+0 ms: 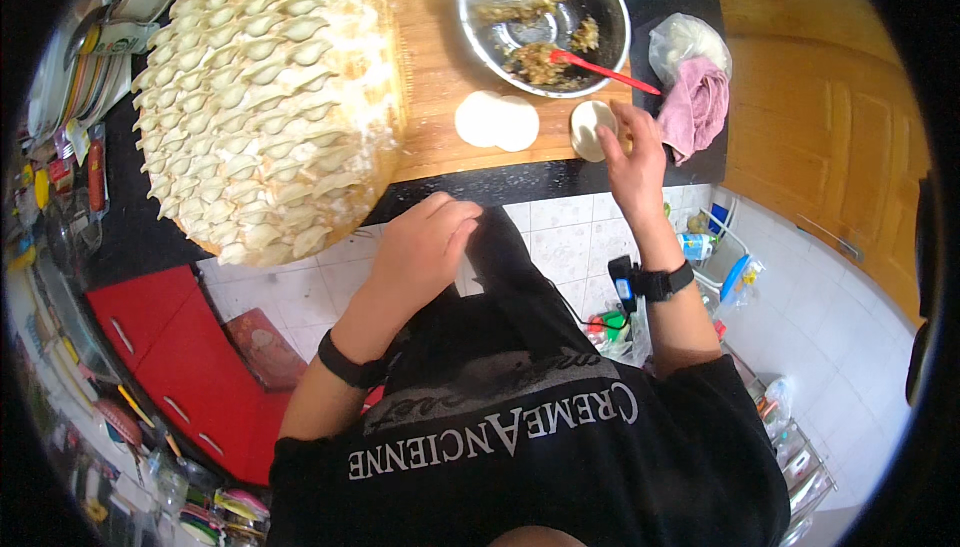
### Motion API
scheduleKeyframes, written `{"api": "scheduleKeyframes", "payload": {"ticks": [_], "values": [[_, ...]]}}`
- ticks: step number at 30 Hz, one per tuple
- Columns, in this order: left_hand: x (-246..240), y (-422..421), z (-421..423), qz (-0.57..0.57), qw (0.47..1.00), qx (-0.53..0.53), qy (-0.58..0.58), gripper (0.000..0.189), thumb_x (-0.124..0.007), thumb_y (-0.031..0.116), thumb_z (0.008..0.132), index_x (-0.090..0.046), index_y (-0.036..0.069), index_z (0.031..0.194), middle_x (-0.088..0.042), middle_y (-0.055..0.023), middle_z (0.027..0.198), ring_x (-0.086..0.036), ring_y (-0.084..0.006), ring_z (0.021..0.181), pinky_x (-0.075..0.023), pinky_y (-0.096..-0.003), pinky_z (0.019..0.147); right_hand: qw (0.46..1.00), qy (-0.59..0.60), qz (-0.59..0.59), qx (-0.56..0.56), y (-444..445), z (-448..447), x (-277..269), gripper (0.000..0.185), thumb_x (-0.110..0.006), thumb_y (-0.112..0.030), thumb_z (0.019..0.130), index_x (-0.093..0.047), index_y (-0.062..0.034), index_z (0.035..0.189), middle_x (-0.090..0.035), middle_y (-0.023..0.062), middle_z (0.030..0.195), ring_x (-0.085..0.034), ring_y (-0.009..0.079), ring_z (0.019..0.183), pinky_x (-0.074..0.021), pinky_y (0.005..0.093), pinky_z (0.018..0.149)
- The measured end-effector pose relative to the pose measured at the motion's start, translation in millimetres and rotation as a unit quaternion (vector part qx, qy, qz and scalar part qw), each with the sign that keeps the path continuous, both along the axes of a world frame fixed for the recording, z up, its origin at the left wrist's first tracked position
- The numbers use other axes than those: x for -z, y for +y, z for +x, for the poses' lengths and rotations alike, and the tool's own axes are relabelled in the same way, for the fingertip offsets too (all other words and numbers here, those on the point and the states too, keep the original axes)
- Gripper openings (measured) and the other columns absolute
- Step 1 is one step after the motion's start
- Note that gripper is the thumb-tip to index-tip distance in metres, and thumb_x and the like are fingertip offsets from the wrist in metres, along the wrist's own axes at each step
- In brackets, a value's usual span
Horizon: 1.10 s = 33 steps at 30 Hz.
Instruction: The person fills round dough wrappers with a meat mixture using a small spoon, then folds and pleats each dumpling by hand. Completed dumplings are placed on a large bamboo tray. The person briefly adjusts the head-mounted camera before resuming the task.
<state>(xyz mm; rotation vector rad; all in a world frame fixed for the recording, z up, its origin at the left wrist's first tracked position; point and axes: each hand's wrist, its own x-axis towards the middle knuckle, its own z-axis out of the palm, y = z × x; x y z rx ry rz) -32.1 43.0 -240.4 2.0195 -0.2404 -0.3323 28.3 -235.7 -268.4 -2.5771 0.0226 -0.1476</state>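
Observation:
My right hand (636, 164) reaches over the counter's edge, thumb and fingers at the right side of a small stack of round dough wrappers (592, 130); whether they grip it I cannot tell. Two overlapping wrappers (497, 120) lie flat further left on the wooden board (431, 81). My left hand (431, 243) hovers before the counter's edge with its fingers curled, and no object shows in it. Above the wrappers stands a steel bowl (544, 89) with minced filling (541, 63), a red-handled utensil (611, 74) and crumpled clear plastic. Rows of filled dumplings (251, 93) cover a floured round mat at left.
A pink cloth (694, 108) and a plastic bag of something white (690, 40) lie right of the board. Packages and dishes (97, 74) crowd the far left of the black counter. Red cabinets (180, 367) stand below left, a wooden cabinet door (817, 96) at right.

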Motion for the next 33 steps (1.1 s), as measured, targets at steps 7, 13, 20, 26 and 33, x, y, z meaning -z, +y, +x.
{"api": "scheduleKeyframes", "payload": {"ticks": [7,13,20,26,33], "values": [[28.8,-115.3,31.4,-0.105,0.993,0.056,-0.002,0.023,-0.058,-0.001,0.082,-0.062,0.002,0.105,-0.059,-0.0152,0.103,-0.059,-0.0330,0.094,-0.0495,-0.0357,0.080,0.993,0.091,0.001,-0.078,-30.8,25.9,21.2,0.034,-0.073,-0.019,0.072,-0.065,-0.0039,0.100,-0.059,0.0176,0.098,-0.054,0.0359,0.096,-0.0447,0.0418,0.086],[37.2,-155.5,39.4,-0.067,0.997,0.035,-0.008,0.029,-0.057,-0.001,0.081,-0.058,0.002,0.109,-0.056,-0.0144,0.109,-0.056,-0.0339,0.101,-0.0474,-0.0382,0.087,0.991,0.053,0.049,-0.111,-35.1,33.8,20.1,0.031,-0.078,-0.012,0.072,-0.065,-0.0013,0.097,-0.061,0.0135,0.090,-0.058,0.0300,0.082,-0.0483,0.0365,0.074],[39.4,-161.6,40.3,-0.028,0.999,0.037,0.008,0.032,-0.058,0.003,0.081,-0.055,0.003,0.113,-0.054,-0.0143,0.114,-0.054,-0.0338,0.105,-0.0470,-0.0392,0.089,0.989,0.069,0.075,-0.104,-38.5,43.5,22.4,0.018,-0.072,-0.005,0.077,-0.068,-0.0005,0.094,-0.061,0.0128,0.084,-0.060,0.0229,0.074,-0.0492,0.0310,0.068],[41.8,-157.2,37.3,-0.035,0.999,0.005,0.027,0.030,-0.059,0.004,0.081,-0.058,0.004,0.111,-0.058,-0.0131,0.108,-0.057,-0.0321,0.101,-0.0484,-0.0375,0.086,0.988,0.031,0.035,-0.144,-41.5,43.7,17.5,0.011,-0.069,-0.003,0.080,-0.065,0.0008,0.089,-0.060,0.0099,0.082,-0.060,0.0188,0.074,-0.0492,0.0298,0.070],[42.7,-161.4,54.5,-0.334,0.847,-0.147,0.387,0.023,-0.052,0.017,0.096,-0.058,-0.002,0.109,-0.064,-0.0100,0.100,-0.065,-0.0188,0.089,-0.0532,-0.0310,0.081,0.968,0.148,0.175,-0.099,-43.4,22.6,3.8,0.009,-0.064,-0.003,0.086,-0.064,-0.0017,0.095,-0.065,0.0088,0.087,-0.061,0.0177,0.081,-0.0494,0.0288,0.073]]}}
